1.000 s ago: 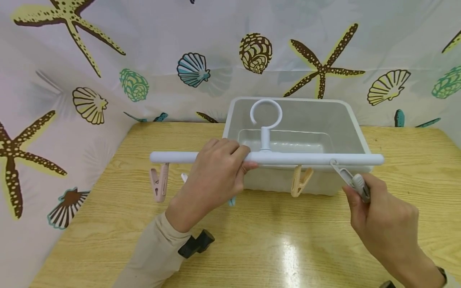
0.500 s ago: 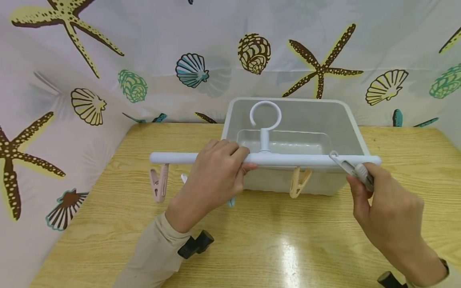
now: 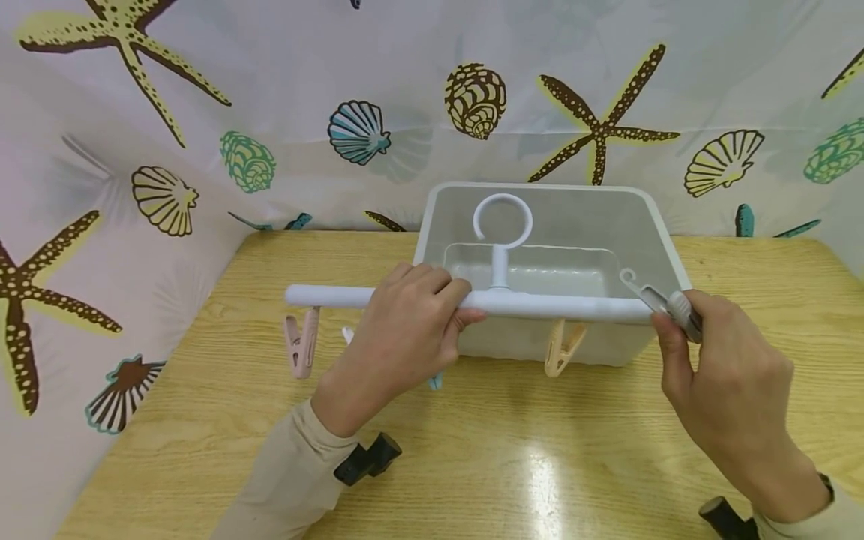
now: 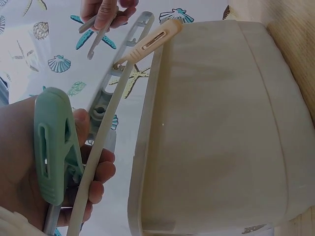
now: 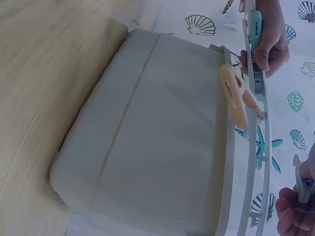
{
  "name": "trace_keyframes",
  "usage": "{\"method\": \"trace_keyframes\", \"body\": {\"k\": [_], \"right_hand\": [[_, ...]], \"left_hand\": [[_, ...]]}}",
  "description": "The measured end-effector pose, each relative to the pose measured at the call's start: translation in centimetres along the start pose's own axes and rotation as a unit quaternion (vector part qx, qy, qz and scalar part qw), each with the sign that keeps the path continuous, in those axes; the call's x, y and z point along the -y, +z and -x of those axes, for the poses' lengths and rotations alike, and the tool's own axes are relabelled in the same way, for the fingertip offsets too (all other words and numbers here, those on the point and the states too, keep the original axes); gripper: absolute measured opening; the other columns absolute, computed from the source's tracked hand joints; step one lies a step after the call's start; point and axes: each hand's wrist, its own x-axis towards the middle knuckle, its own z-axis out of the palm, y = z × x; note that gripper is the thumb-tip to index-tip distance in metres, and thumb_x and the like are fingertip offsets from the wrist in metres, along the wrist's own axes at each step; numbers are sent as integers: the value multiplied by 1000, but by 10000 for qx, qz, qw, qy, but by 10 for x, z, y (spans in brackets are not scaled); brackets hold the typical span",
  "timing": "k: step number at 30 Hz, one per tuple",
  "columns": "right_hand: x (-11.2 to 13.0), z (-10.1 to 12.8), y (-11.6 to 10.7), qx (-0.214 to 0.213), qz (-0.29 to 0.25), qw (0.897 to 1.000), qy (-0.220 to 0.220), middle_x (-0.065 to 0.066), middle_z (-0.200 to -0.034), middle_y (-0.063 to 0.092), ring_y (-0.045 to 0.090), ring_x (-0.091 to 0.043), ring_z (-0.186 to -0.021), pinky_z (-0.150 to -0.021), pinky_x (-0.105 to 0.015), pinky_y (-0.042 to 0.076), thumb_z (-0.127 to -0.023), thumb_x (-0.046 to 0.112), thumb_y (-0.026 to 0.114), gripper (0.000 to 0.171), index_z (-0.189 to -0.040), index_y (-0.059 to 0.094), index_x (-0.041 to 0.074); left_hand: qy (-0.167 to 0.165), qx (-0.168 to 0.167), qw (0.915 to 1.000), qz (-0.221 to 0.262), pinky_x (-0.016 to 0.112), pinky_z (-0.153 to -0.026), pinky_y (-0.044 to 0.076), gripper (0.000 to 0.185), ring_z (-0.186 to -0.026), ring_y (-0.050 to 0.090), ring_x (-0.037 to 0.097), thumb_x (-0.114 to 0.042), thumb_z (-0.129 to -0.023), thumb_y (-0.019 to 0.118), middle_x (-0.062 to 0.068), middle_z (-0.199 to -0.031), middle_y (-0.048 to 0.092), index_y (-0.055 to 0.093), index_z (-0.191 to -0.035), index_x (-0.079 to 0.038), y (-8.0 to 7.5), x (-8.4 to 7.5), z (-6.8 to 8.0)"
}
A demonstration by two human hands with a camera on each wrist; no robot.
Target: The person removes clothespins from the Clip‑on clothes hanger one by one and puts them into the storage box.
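Observation:
My left hand (image 3: 398,337) grips the bar of a pale lilac clip hanger (image 3: 560,304), fingers over the top and thumb along the front. Its ring hook (image 3: 502,196) points up and away. From the bar hang a pink clothespin (image 3: 301,345), a peach clothespin (image 3: 563,349) and a blue-green clothespin (image 4: 51,147), the last mostly hidden behind the left hand in the head view. In my right hand (image 3: 732,382) a grey clothespin (image 3: 653,298) is pinched between thumb and fingers. Its curled hook end sticks up above the bar's right end, and the right wrist view shows it apart from the bar.
Behind the hanger a grey plastic bin (image 3: 594,341) stands on the wooden table (image 3: 472,465), its inside visible past the bar. A white cloth (image 3: 297,90) printed with shells and starfish rises at the back and left.
The grey clothespin's hook end has risen from the bar's front to above it, the right hand moving slightly right and up. The hanger's right end has dipped slightly; the left hand keeps its grip.

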Motion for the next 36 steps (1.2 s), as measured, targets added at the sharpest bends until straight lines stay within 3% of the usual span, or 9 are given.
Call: {"method": "trace_keyframes", "body": {"k": [5,13,23,36], "right_hand": [[0,-6,0,-44,-68,10000,38,-24,-75,56,56,-40,-59,-48,-53,42,-102,36,46,51,-93,56,-13],[-1,-16,1,32,-138,9999,12,-25,-77,53,50,-40,-62,-53,-52,38,-103,36,45,51,-94,55,-14],[-3,-21,2,276,-131,9994,185,-26,-82,55,51,-43,-69,-58,-55,38,-102,35,46,51,-96,56,-14],[-3,-35,2,304,17,9995,117,-26,-82,54,51,-46,-76,-63,-58,36,-102,36,45,51,-93,57,-14]], "left_hand": [[34,-23,10000,9,34,-66,42,22,-67,55,20,-24,-91,68,0,-66,52,62,-79,-7,0,0,0],[84,-80,9999,-112,34,-65,42,22,-67,54,21,-23,-91,68,2,-66,53,61,-80,-5,1,0,0],[224,-309,9965,-739,45,-81,44,15,-79,59,29,-16,-89,69,11,-80,65,63,-87,-2,1,-2,1],[164,-269,9985,-443,41,-76,45,15,-76,56,28,-13,-90,68,11,-79,63,63,-91,1,0,-4,2]]}}
